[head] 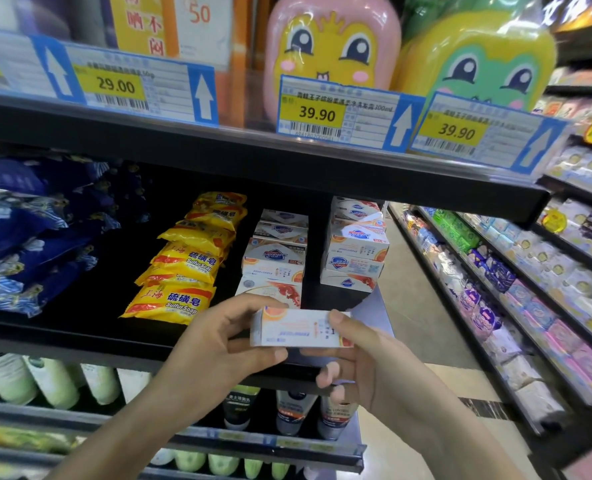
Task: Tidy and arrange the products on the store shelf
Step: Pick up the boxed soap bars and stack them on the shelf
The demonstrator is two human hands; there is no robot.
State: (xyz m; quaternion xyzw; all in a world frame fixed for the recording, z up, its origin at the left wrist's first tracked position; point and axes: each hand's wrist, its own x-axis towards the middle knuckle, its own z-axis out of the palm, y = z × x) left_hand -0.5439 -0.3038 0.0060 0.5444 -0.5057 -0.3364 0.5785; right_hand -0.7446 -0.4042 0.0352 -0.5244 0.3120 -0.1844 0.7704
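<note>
Both hands, left [218, 344] and right [367, 368], pinch a soap box [298, 329] before the black shelf [80, 327]; an aisle floor [415, 306] runs right.

Bright, even store lighting; shelf recess dark, edges bent by wide-angle distortion, far corners softly blurred.

Bare forearms (no sleeves, no rings)

"Sulfur Soap" yellow packs [173, 303], "39.90" tag [339, 114]
</note>
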